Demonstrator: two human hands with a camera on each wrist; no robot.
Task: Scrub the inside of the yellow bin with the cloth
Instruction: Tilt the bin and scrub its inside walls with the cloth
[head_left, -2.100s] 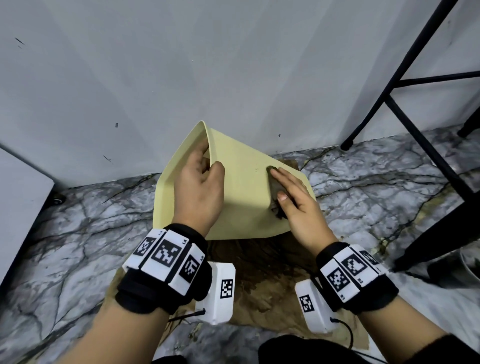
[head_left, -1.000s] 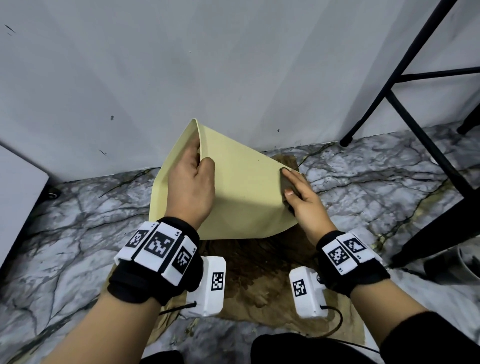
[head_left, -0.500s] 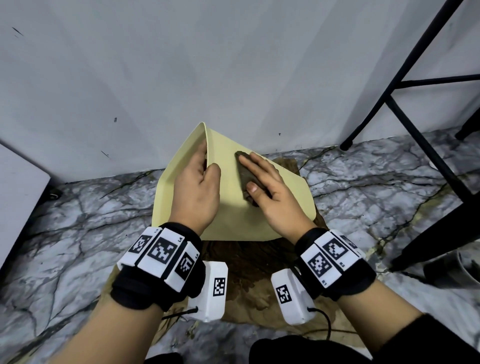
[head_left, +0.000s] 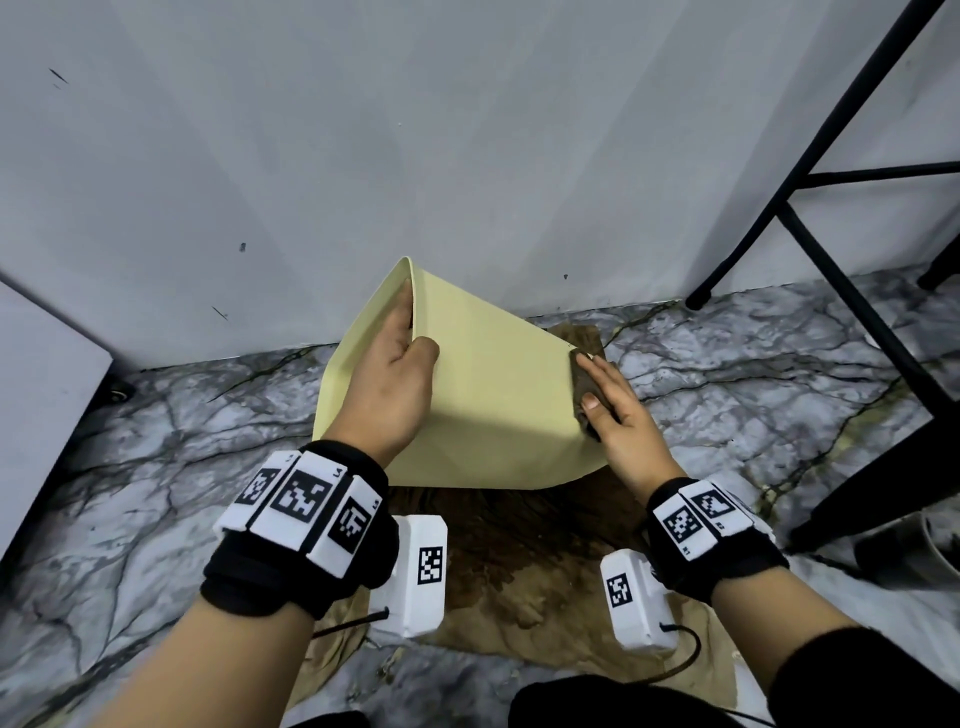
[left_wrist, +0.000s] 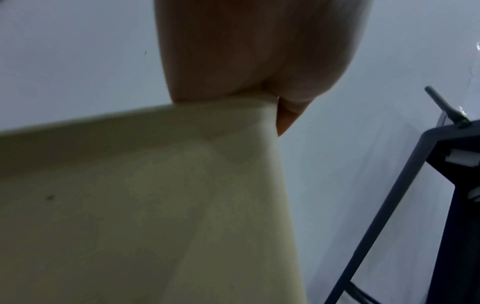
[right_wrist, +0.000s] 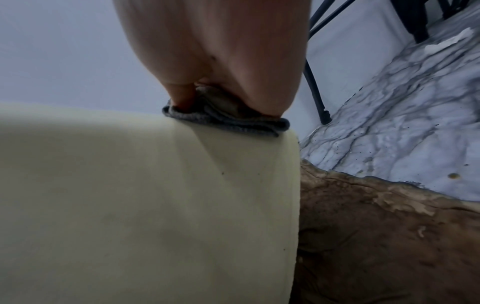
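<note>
The yellow bin (head_left: 493, 405) is tipped on the floor, its outer wall facing me and its opening turned away to the left. My left hand (head_left: 395, 374) grips its upper rim, thumb outside and fingers hidden inside. My right hand (head_left: 613, 410) lies flat on a dark folded cloth (head_left: 582, 384) and presses it against the bin's outer right edge. In the right wrist view the grey cloth (right_wrist: 228, 121) is bunched under the right hand (right_wrist: 221, 51) on the bin's corner (right_wrist: 155, 205). The left wrist view shows the left hand (left_wrist: 246, 51) over the bin's rim (left_wrist: 155, 205).
Under the bin lies a wet brown mat (head_left: 519, 561) on the marble floor (head_left: 753, 374). A grey wall (head_left: 415, 156) stands close behind. Black metal frame legs (head_left: 810, 156) rise at the right, and a white panel (head_left: 41, 389) stands at the left.
My right hand has slid the cloth from the middle of the bin's outer wall to its right edge. The left hand keeps its grip on the rim.
</note>
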